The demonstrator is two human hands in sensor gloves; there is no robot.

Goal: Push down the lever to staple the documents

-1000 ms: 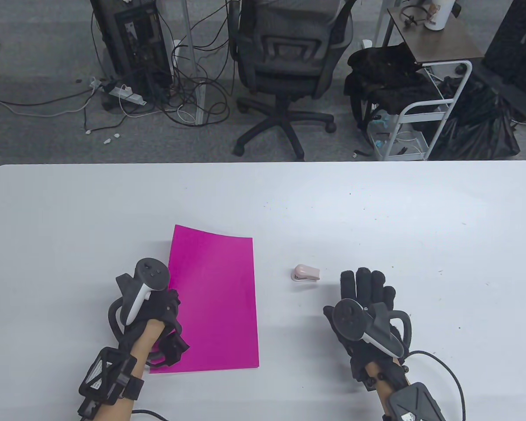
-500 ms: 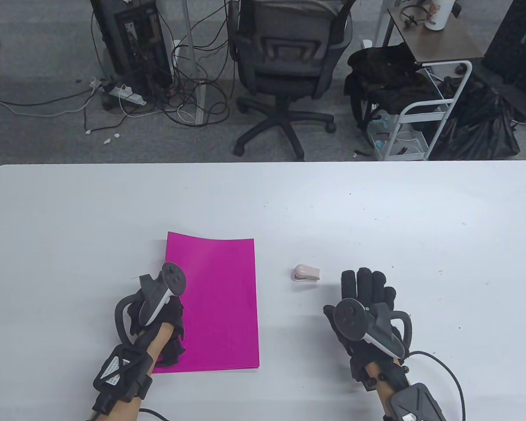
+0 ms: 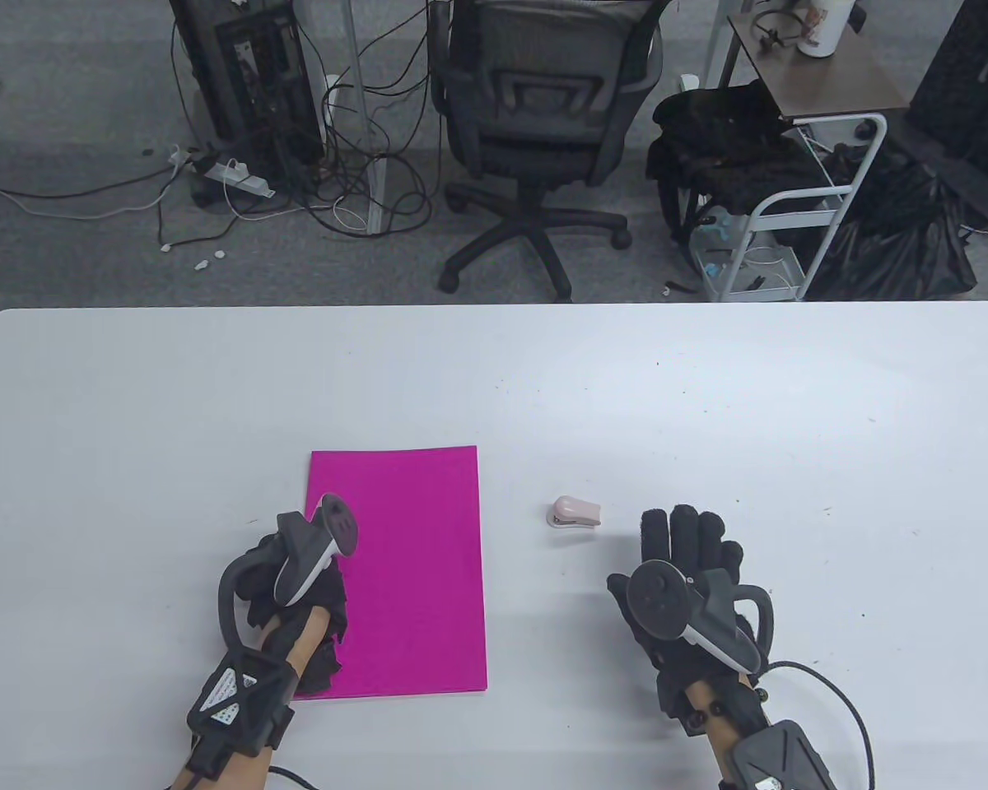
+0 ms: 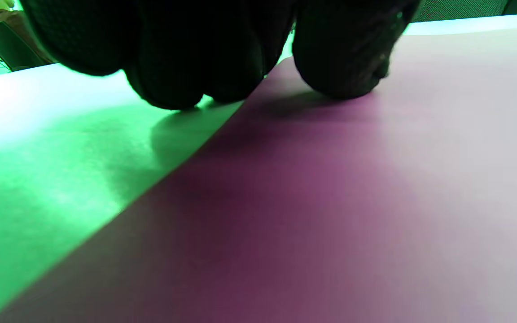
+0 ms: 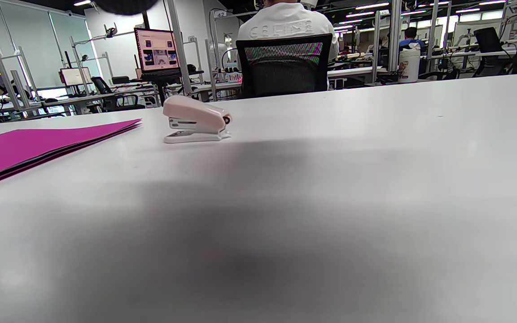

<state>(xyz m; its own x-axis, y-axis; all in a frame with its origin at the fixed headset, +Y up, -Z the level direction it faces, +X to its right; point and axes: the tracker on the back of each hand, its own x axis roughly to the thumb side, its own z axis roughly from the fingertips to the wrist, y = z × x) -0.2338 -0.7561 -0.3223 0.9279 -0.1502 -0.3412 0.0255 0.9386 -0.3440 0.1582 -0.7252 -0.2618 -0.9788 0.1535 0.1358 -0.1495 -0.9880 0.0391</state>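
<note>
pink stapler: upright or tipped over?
Upright. The stapler sits on its base on the white table, lever on top, beside the magenta paper stack.

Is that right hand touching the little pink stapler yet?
Apart. In the table view, bare white table separates the right hand from the stapler; the right wrist view shows the stapler standing alone.

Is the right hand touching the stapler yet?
No, in the table view the right hand lies flat on the table with a strip of bare table between its fingertips and the stapler.
</note>
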